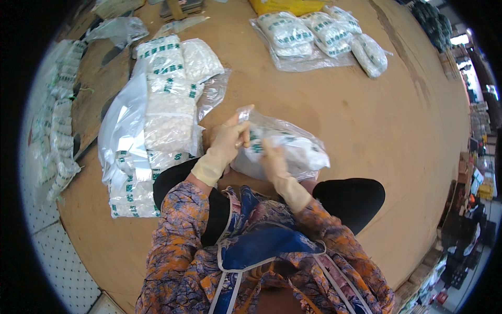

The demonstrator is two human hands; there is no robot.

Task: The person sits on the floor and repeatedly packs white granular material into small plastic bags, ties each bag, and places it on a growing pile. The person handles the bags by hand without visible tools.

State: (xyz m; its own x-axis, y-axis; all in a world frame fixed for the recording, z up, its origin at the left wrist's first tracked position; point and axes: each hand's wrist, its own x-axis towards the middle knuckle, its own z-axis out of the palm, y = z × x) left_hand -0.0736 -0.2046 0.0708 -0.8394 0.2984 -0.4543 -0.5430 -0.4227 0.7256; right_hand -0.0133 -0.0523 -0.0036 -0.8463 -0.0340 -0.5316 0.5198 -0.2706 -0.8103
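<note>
A clear plastic bag (302, 151) with white contents and green print lies in front of my knees. My left hand (227, 143), in a thin pale glove, grips the bag's gathered upper left edge. Also gloved, my right hand (276, 163) is at the front of the bag; it is blurred, and its fingertips are hard to make out. Left of my left hand, packed clear bags with green print (168, 117) lie in a long pile, with a loose clear plastic sheet (125, 121) along their left side.
Filled bags (284, 31) lie on a clear plastic sheet at the top, beside a yellow container (290, 6). A wooden pallet (100, 82) stands at the left, with more bags (62, 133) beyond it. Boxes and shelving line the far right of the brown floor (376, 129).
</note>
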